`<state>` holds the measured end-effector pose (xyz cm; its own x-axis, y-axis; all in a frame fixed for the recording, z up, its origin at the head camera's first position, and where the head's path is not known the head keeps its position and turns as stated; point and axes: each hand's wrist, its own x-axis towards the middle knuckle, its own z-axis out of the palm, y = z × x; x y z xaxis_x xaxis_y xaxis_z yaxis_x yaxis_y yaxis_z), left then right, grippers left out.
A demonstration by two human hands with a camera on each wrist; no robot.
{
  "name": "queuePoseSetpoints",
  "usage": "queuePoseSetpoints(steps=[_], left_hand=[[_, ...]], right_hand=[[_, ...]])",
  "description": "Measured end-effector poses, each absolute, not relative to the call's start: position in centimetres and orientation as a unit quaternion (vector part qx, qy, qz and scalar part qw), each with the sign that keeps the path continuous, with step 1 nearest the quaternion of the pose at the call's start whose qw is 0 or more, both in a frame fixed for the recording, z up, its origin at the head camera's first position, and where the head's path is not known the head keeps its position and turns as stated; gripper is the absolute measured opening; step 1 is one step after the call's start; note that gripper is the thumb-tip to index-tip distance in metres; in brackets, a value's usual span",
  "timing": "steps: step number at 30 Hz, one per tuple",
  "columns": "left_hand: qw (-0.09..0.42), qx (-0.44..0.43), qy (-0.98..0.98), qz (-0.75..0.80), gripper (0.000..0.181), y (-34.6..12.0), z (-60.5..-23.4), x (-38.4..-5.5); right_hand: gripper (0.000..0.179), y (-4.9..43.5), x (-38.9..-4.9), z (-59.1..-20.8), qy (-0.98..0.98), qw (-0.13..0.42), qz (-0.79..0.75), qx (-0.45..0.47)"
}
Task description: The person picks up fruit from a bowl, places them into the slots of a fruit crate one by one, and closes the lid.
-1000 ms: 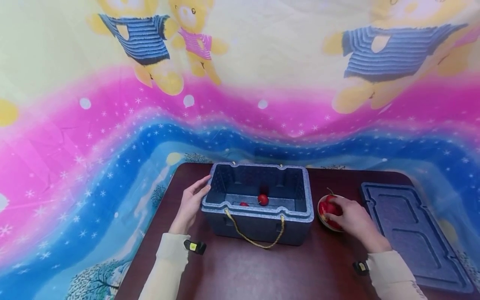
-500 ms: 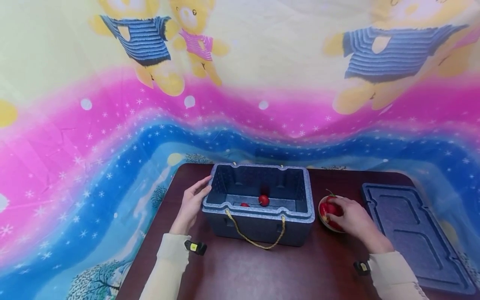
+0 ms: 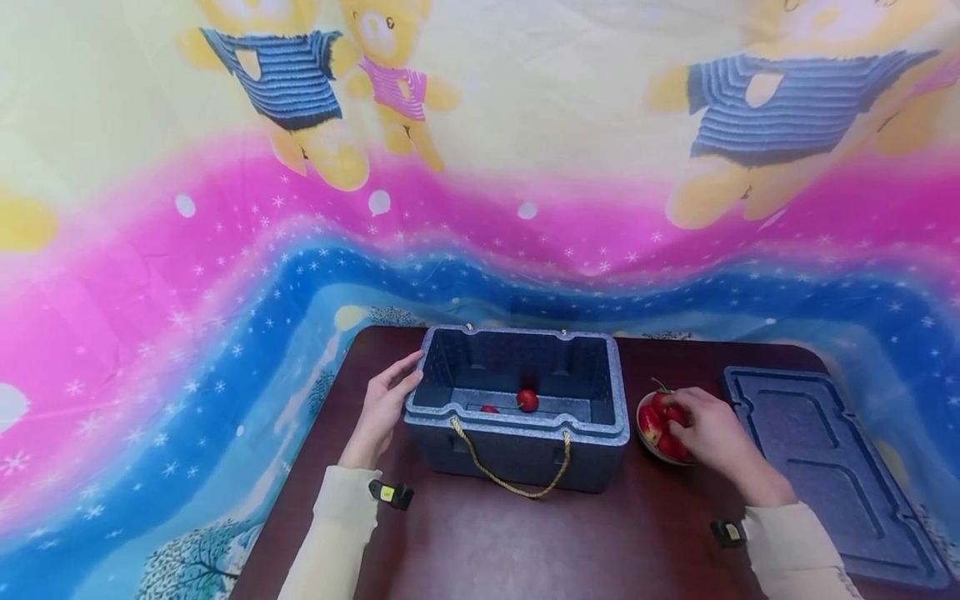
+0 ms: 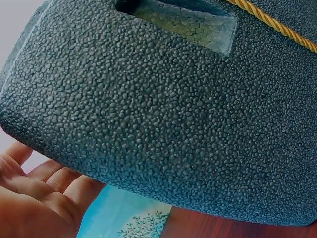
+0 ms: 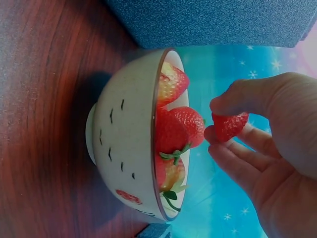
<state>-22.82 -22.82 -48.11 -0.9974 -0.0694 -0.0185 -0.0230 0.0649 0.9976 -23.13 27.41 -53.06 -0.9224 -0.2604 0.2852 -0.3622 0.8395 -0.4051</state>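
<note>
My right hand [image 3: 712, 433] pinches a red strawberry [image 5: 230, 126] between thumb and fingertips, just above the rim of a white bowl [image 5: 126, 134]. Several more strawberries [image 5: 181, 126] lie in that bowl, some with green leaves. To its left stands a dark grey foam box [image 3: 510, 454], uncovered, with a gold rope handle [image 3: 510, 483] hanging at the front. Inside it are a round red fruit [image 3: 527, 400] and part of another red one [image 3: 489, 409]. My left hand [image 3: 382, 408] touches the left side of the box with extended fingers; some fingertips are hidden behind it.
A grey lid [image 3: 825, 467] lies flat on the table's right side, close to the right hand. The dark red wooden table [image 3: 525, 542] ends at a patterned cloth [image 3: 480, 217] hanging behind it.
My right hand has lifted slightly away from the bowl and to the right, with a strawberry in its fingers. My left hand and the box have stayed in place.
</note>
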Motion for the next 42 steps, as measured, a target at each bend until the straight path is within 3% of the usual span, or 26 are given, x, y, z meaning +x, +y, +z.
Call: queuePoseSetpoints(steps=[32,42], left_hand=[[0.013,0.03,-0.723,-0.69,0.043,-23.0,-48.2,-22.9],[0.012,0.032,-0.724,-0.689,0.043,-23.0,-48.2,-22.9]], right_hand=[[0.034,26.8,-23.5,-49.0,-0.951,0.103,0.24,0.168],[0.036,26.9,-23.8,-48.0,-0.941,0.136,0.245,0.192]])
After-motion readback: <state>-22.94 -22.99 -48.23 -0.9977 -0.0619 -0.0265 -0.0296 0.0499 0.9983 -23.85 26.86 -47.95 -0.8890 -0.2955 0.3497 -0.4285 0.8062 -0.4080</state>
